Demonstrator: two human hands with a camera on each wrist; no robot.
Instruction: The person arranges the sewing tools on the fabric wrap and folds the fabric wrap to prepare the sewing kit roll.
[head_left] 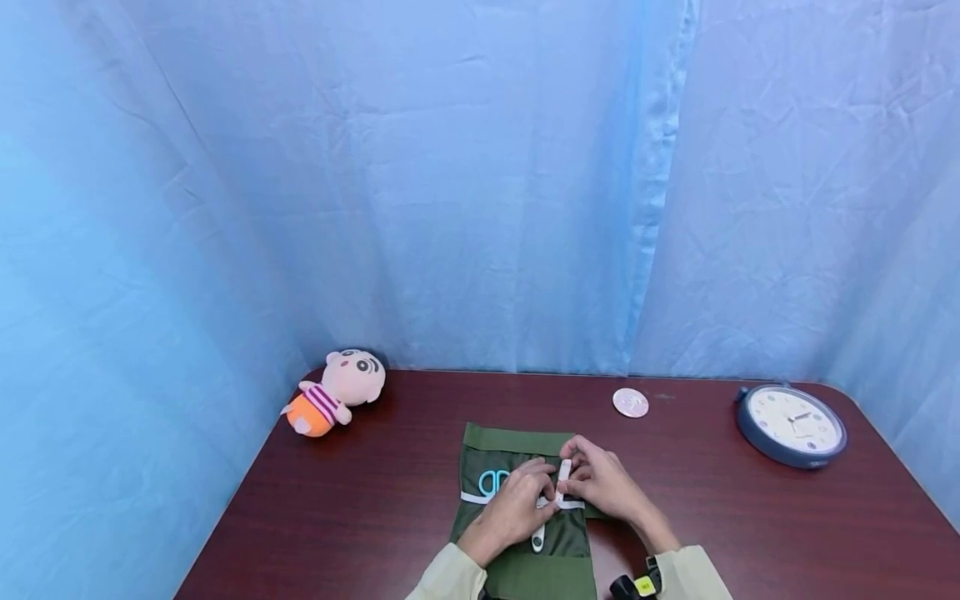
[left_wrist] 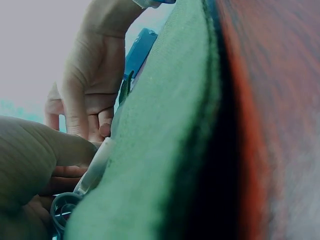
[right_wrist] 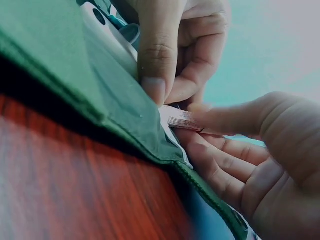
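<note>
An unfolded green fabric pouch (head_left: pixel 540 575) lies at the table's front, with a white elastic band (head_left: pixel 474 498) across it. My right hand (head_left: pixel 603 483) pinches a slim white strip-shaped packet (head_left: pixel 564 471) between thumb and fingers; fine printed lines show on it in the right wrist view. Its lower end is at the band. Thumb and fingers of my left hand (head_left: pixel 517 504) pinch the band close to that end. Scissors with light-blue handles (head_left: pixel 482 482) sit under the band, partly hidden by the left hand. Beside them is a slim white tool (head_left: pixel 537 540) with a dark oval at its rounded end.
A plush doll (head_left: pixel 352 379) lies at the table's back left. At the back, right of the middle, is a pale round disc (head_left: pixel 631 403). A blue-rimmed clock (head_left: pixel 795 423) lies at the far right. Blue curtains (head_left: pixel 480 183) hang behind the table.
</note>
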